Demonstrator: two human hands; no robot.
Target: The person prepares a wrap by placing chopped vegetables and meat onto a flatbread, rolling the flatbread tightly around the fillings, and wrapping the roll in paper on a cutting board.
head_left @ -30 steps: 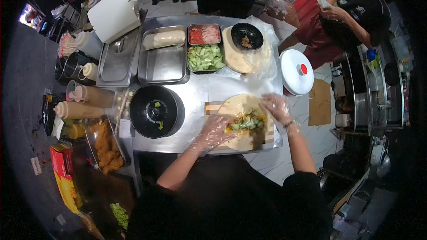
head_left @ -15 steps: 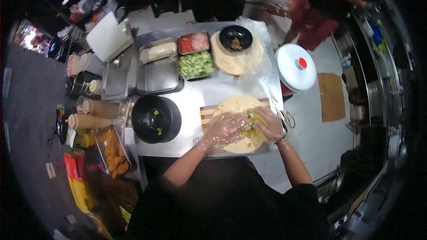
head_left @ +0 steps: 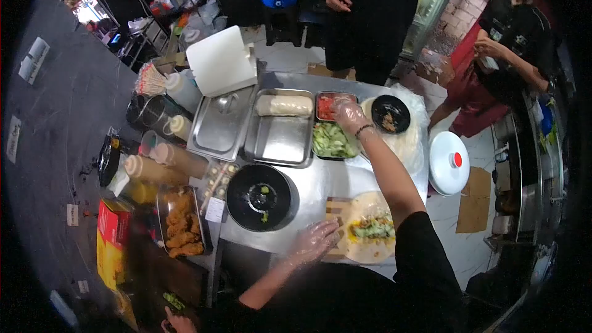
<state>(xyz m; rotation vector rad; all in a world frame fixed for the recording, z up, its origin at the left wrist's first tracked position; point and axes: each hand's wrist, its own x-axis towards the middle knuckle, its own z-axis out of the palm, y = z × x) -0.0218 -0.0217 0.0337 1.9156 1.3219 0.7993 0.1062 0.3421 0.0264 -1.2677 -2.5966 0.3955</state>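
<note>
My right hand [head_left: 349, 116], in a clear plastic glove, reaches over the steel tray of chopped tomato [head_left: 325, 106]. Its fingertips dip among the pieces, and whether they grip any is hidden. Below that tray sits one of sliced cucumber [head_left: 333, 139]. Gloved as well, my left hand [head_left: 316, 243] is open, fingers stretched out, at the left edge of a striped wooden board [head_left: 335, 209]. On the board lies a flat tortilla [head_left: 364, 251], with a filling [head_left: 373, 229] of greens and yellow sauce across its middle. My right arm partly covers the tortilla.
A black bowl [head_left: 246, 200] stands left of the board. Behind are a steel pan [head_left: 283, 139] holding a wrapped roll, and a small black bowl [head_left: 391, 115]. Fried chicken [head_left: 182, 225] and sauce bottles [head_left: 154, 169] line the left. Another person's hand [head_left: 179, 322] is at lower left.
My right hand has left the filling on the tortilla and moved up to the tomato tray. My left hand has slid off the tortilla to the left. The view has shifted.
</note>
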